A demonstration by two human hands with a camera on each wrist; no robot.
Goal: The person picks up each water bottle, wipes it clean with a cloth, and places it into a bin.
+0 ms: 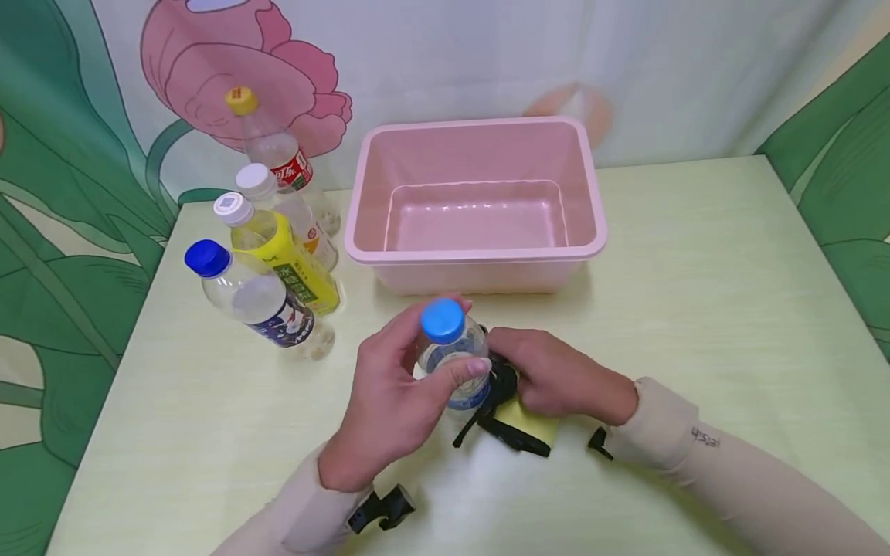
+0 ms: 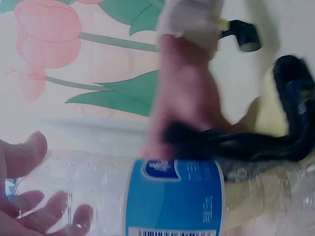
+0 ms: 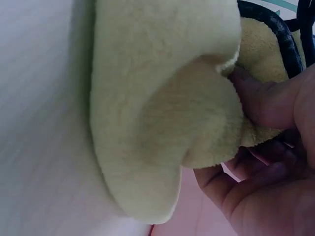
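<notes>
My left hand (image 1: pixel 389 398) holds a clear plastic bottle (image 1: pixel 462 351) with a light blue cap around its upper part, thumb in front and fingers behind. The bottle's blue label (image 2: pixel 172 196) shows in the left wrist view. My right hand (image 1: pixel 552 371), just right of the bottle, grips a pale yellow plush cloth (image 3: pixel 147 113). Black edging (image 1: pixel 518 438) borders the cloth, and bunched black trim (image 1: pixel 501 382) lies against the bottle's side. In the right wrist view, thumb and fingers pinch a fold of the cloth.
A pink plastic basin (image 1: pixel 476 255) stands behind the hands. To the left, several bottles stand in a row: a blue-capped bottle (image 1: pixel 267 301), a yellow-labelled bottle (image 1: pixel 285 259), a white-capped bottle (image 1: pixel 292 208) and a red-labelled bottle (image 1: pixel 278 147). A patterned curtain (image 1: pixel 452 62) hangs behind the table.
</notes>
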